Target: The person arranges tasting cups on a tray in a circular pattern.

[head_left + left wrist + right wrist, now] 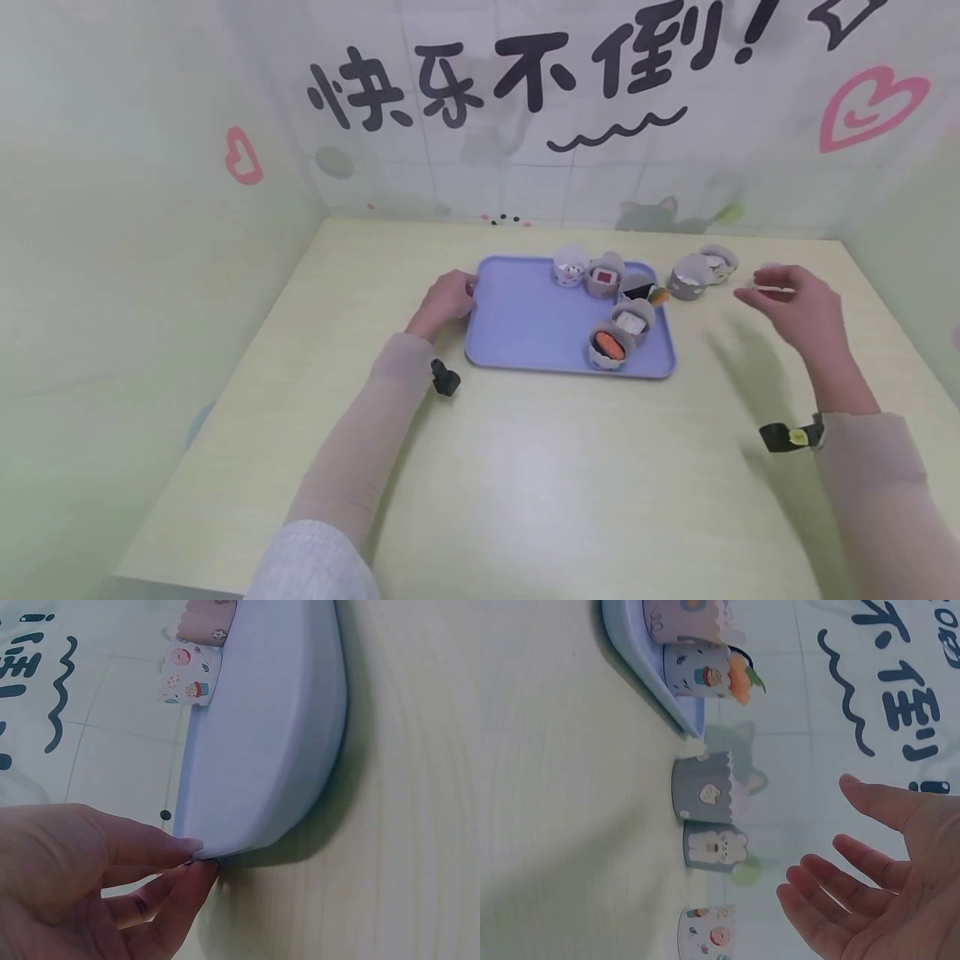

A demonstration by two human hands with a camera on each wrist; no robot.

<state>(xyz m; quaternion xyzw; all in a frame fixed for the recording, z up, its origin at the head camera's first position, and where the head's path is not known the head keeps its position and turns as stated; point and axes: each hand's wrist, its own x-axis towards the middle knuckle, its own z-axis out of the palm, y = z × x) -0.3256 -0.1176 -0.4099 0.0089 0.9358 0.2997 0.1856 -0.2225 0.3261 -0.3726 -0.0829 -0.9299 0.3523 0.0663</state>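
Observation:
My left hand (448, 298) pinches the left edge of a lavender tray (517, 325), thumb above and fingers below in the left wrist view. Several paper baking cups with small food pieces stand along the tray's back and right side. Among them, one front cup (609, 348) holds an orange-topped piece, and a back one (603, 275) a white piece with a red centre. My right hand (810, 312) hovers over the table's right side, fingers spread and holding nothing. Nearest to it are a grey cup (705, 787), a bear-print cup (714, 846) and a white patterned cup (706, 931).
The pale wooden table (555, 483) backs onto a printed wall sheet (480, 183) with large black characters. Green-tinted sheets also hang at the left and right. A black wrist camera (787, 437) sits at the right cuff, another wrist camera (445, 379) at the left.

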